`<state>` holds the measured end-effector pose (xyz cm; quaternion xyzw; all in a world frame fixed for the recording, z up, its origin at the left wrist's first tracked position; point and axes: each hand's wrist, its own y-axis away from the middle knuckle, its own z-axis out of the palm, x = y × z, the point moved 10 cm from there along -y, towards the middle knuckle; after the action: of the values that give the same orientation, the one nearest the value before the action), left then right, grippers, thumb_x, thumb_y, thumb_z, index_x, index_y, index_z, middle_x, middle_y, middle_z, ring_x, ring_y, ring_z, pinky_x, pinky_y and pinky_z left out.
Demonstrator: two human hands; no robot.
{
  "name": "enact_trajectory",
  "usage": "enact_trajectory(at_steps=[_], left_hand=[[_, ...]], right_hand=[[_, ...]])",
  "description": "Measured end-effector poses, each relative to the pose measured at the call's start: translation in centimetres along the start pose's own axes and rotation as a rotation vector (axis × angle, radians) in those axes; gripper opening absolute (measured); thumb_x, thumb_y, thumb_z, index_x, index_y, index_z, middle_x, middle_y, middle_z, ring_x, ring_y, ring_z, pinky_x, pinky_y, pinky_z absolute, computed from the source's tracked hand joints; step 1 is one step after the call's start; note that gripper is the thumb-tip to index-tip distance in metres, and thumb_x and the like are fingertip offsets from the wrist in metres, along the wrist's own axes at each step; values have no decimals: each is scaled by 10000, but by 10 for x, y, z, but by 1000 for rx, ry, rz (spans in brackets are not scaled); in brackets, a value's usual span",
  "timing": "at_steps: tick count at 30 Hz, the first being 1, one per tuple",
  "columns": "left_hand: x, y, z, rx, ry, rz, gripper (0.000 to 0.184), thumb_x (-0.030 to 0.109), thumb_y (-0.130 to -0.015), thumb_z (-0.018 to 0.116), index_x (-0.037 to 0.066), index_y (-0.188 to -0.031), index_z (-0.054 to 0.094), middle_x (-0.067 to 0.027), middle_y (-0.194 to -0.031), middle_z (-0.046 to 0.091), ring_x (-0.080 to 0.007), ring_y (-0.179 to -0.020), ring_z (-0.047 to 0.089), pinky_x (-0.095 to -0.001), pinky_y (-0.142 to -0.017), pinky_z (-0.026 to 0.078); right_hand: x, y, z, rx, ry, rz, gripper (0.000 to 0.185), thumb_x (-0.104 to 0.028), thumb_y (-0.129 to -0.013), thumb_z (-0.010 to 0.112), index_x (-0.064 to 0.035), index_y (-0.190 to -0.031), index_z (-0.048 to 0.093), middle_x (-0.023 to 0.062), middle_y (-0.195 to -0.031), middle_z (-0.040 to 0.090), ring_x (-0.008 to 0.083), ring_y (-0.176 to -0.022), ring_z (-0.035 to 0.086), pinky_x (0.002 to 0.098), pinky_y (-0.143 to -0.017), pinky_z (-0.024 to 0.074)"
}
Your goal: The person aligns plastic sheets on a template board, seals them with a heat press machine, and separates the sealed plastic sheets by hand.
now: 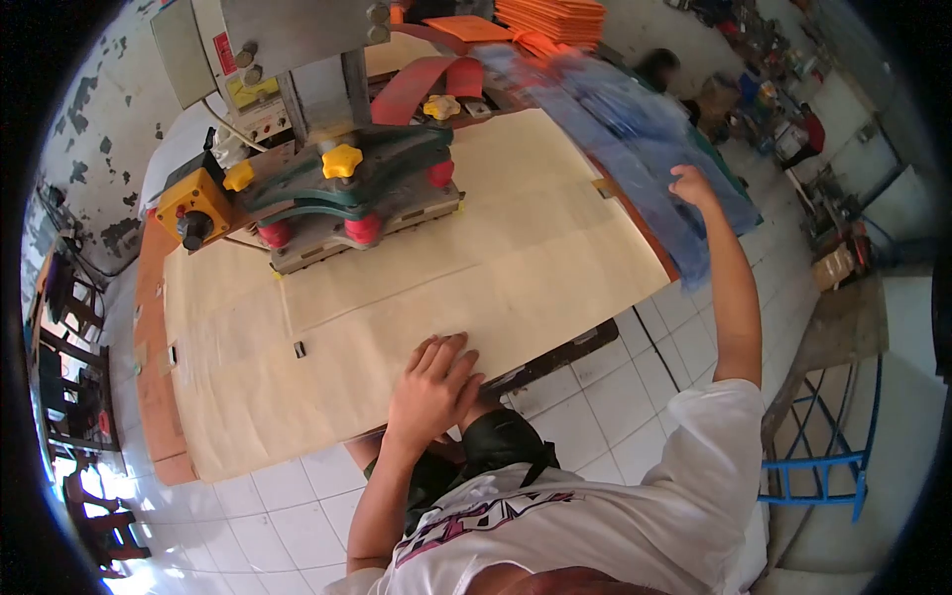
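My left hand (431,387) lies palm down with its fingers stretched out on the near edge of the large cream sheet (535,238) that covers the worktable. My right hand (694,186) is reaching out past the table's right side. Its fingers are curled in a pinch at a pile of translucent blue plastic sheets (635,129), which look smeared by motion. The fingertips are small in view. Over the cream sheet stands a press head (357,188) with yellow star knobs and red cushions; neither hand touches it.
A yellow control box (193,206) with a black knob sits left of the press. Orange sheets (550,20) are stacked behind it. A small dark piece (300,349) lies on the cream sheet. A blue metal frame (823,476) stands at right. Other people are in the far background.
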<state>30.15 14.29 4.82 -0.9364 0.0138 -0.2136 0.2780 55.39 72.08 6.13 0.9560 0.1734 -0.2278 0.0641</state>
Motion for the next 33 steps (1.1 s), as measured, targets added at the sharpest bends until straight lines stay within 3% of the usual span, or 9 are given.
enact_trajectory(at_steps=[2, 3, 6, 8, 11, 17, 27, 29, 33], left_hand=[[0, 0, -1, 9, 25, -3, 254, 196, -801, 696, 39, -996, 649, -149, -1144, 616, -345, -1069, 588, -458, -980, 458], [0, 0, -1, 14, 15, -7, 249, 190, -797, 700, 39, -989, 650, -149, -1141, 617, -345, -1065, 591, -458, -977, 460], [-1, -1, -1, 20, 11, -10, 246, 183, -790, 707, 37, -980, 652, -148, -1134, 620, -345, -1061, 595, -459, -973, 463], [-1, -2, 0, 19, 14, -10, 248, 182, -787, 710, 36, -978, 652, -148, -1131, 622, -343, -1061, 597, -460, -971, 465], [-1, -3, 1, 14, 19, -20, 252, 179, -782, 717, 34, -979, 653, -146, -1127, 624, -345, -1059, 599, -465, -959, 470], [-1, -7, 1, 4, 17, -31, 246, 175, -779, 723, 36, -972, 658, -141, -1124, 625, -344, -1057, 601, -455, -932, 478], [-1, -9, 2, -9, 15, -44, 231, 141, -773, 716, 39, -971, 659, -142, -1135, 625, -336, -1049, 607, -453, -925, 482], [-1, -8, 2, -15, 19, -48, 235, 137, -769, 718, 38, -974, 659, -142, -1136, 625, -336, -1052, 607, -454, -926, 482], [-3, -9, 1, -12, 17, -60, 248, 134, -761, 721, 37, -980, 659, -143, -1139, 625, -341, -1052, 604, -457, -926, 482]], right_hand=[[-4, 2, -15, 222, 368, -98, 412, -201, -876, 639, -76, -1267, 605, 152, -1196, 649, 316, -1075, 636, 408, -910, 501], [-9, 12, -18, 220, 370, -96, 412, -201, -876, 639, -76, -1267, 605, 152, -1196, 649, 316, -1075, 636, 408, -910, 501], [6, 38, -51, 377, 515, 138, 438, -291, -884, 654, -79, -1265, 611, 145, -1275, 613, 340, -1218, 544, 421, -1030, 424], [63, 0, -26, -29, 471, 72, 480, -364, -875, 674, -109, -1278, 612, 145, -1376, 539, 321, -1274, 497, 422, -1073, 379], [84, -1, -12, -276, 242, 116, 550, -428, -832, 711, -147, -1294, 610, 130, -1456, 460, 289, -1338, 432, 412, -1101, 344], [17, 61, -29, -298, 503, 90, 679, -440, -748, 783, -128, -1319, 589, 119, -1472, 442, 280, -1357, 412, 400, -1102, 344], [49, 19, -20, -360, 214, 99, 601, -275, -769, 788, -129, -1318, 593, 142, -1391, 531, 311, -1306, 472, 422, -1070, 375], [14, 49, -24, -385, 371, -5, 638, -228, -770, 784, -125, -1355, 553, 142, -1443, 476, 306, -1331, 442, 418, -1075, 370], [-8, 89, -17, -475, 558, 41, 700, -220, -766, 787, -123, -1397, 498, 140, -1482, 421, 301, -1352, 411, 411, -1083, 364]])
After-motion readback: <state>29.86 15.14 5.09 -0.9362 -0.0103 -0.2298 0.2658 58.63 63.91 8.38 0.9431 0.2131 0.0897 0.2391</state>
